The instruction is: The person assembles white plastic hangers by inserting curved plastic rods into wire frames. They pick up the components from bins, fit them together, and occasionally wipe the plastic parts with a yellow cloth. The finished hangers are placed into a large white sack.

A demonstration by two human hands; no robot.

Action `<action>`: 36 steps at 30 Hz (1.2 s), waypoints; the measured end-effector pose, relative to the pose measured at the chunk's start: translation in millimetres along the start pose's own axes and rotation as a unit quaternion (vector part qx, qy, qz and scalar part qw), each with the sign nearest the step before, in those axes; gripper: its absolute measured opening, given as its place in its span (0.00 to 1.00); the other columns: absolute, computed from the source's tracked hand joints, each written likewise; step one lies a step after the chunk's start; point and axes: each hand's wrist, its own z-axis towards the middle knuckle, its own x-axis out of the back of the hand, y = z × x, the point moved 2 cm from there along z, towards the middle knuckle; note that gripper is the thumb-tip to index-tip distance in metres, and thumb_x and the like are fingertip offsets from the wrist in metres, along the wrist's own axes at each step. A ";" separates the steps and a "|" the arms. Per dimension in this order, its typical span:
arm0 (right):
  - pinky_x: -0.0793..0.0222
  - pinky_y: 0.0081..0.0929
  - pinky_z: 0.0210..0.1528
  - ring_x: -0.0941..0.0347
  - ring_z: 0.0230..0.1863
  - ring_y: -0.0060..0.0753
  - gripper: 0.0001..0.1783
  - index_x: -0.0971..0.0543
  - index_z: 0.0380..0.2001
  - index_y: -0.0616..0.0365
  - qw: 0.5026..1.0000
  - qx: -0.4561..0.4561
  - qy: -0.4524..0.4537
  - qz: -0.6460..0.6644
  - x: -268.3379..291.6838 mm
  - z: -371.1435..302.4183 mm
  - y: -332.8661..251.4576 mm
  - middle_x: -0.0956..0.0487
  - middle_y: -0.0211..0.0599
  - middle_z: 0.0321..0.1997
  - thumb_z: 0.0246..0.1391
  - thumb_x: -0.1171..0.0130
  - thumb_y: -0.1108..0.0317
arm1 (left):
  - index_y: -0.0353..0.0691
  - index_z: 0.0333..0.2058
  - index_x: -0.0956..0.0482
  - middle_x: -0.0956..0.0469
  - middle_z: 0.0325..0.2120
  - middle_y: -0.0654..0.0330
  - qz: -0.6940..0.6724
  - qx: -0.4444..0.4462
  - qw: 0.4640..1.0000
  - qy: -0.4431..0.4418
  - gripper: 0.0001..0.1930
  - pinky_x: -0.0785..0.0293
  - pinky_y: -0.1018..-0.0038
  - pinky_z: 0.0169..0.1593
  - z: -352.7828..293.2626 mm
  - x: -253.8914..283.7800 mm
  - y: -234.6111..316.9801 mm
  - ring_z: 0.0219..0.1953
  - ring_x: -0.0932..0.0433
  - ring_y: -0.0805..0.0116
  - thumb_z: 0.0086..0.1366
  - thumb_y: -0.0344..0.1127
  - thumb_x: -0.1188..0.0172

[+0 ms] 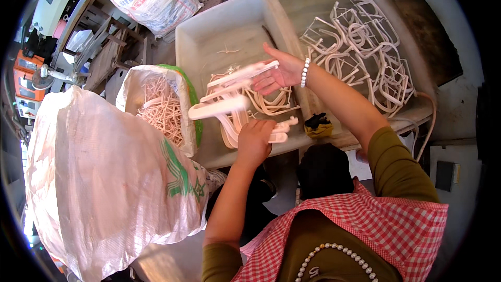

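My left hand [254,141] is closed round a bunch of pale pinkish-white moulded plastic pieces [219,107], long and bent like handles. Their ends stick out on both sides of the fist, and the upper ones are smeared by motion. My right hand [282,73], thumb up and fingers stretched apart, is beside the upper ends of the bunch; whether it touches them is hard to tell. Below both hands, more curved plastic pieces [271,105] lie in a shallow whitish tub [201,34].
A second tub [284,8] on the right holds a tangle of white curved pieces [360,47]. Left of the first tub, an open sack [130,86] contains thin pink plastic sticks [159,109]. A large full white sack [109,177] stands nearer. A dark-and-yellow bundle [318,125] rests on the tub's edge.
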 end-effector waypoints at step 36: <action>0.32 0.26 0.55 0.30 0.54 0.27 0.31 0.43 0.63 0.63 0.969 0.122 -0.180 -0.117 -145.7 -169.9 55.9 0.31 0.40 0.59 0.65 0.57 0.54 | 0.42 0.46 0.27 0.28 0.47 0.52 0.052 -0.015 0.998 0.044 0.16 0.39 0.54 0.55 -3.9 47.5 64.3 0.51 0.32 0.50 0.61 0.40 0.44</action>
